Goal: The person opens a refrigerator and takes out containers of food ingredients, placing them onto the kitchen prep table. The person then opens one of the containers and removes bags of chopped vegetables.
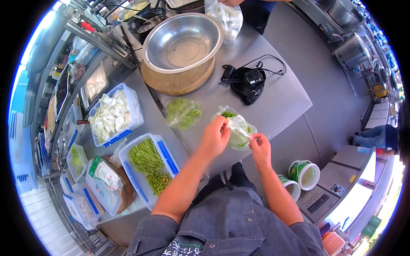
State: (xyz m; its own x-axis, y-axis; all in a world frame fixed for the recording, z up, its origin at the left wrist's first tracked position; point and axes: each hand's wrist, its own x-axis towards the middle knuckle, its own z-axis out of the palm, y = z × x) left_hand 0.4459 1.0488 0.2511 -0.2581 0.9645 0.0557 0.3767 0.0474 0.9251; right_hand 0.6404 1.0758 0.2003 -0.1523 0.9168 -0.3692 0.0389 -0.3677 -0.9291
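Between my hands is a clear plastic bag (239,138) with green vegetables inside, above the front edge of the steel table. My left hand (216,135) pinches the bag's upper left side. Thumb and fingers of my right hand (259,149) grip its right edge. A second clear bag of leafy greens (183,113) lies on the table to the left. Nearer to me, a blue-edged plastic tub (148,194) holds long cut green stems (146,157) and a pile of shorter green pieces (159,183).
A large steel bowl (183,42) rests on a round wooden block (177,83). Right of it lies a black strapped device (252,81) with a cable. White cut vegetables (112,115) fill another tub. Buckets (308,176) stand on the floor at right. Another person's hand (230,2) shows at the top.
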